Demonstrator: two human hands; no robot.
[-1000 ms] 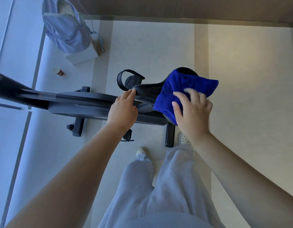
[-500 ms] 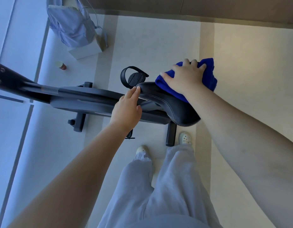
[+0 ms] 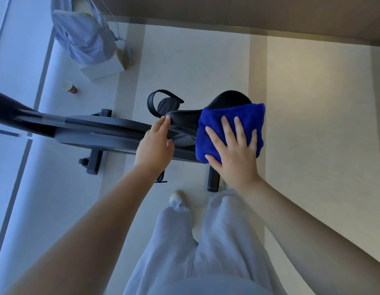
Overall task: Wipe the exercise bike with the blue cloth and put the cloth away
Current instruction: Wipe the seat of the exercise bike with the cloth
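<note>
Head view: person stands over the exercise bike [image 3: 103,133].
Blue cloth [image 3: 231,133]: draped on the near side of the saddle [image 3: 227,99], back from the far edge where it sat half a second ago.
Right hand [image 3: 236,154]: flat on the cloth, fingers spread.
Left hand [image 3: 155,147]: fingers together, steadying the saddle nose; grip probably light.
Meaning: saddle wiping still under way; frame apparently remains.

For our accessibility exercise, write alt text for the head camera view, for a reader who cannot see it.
Seen from above, a person's right hand presses a folded, fluffy blue cloth flat onto the black padded saddle of a dark grey exercise bike. The left hand rests open at the saddle's nose. A paper cup stands on the pale floor beyond.
</note>
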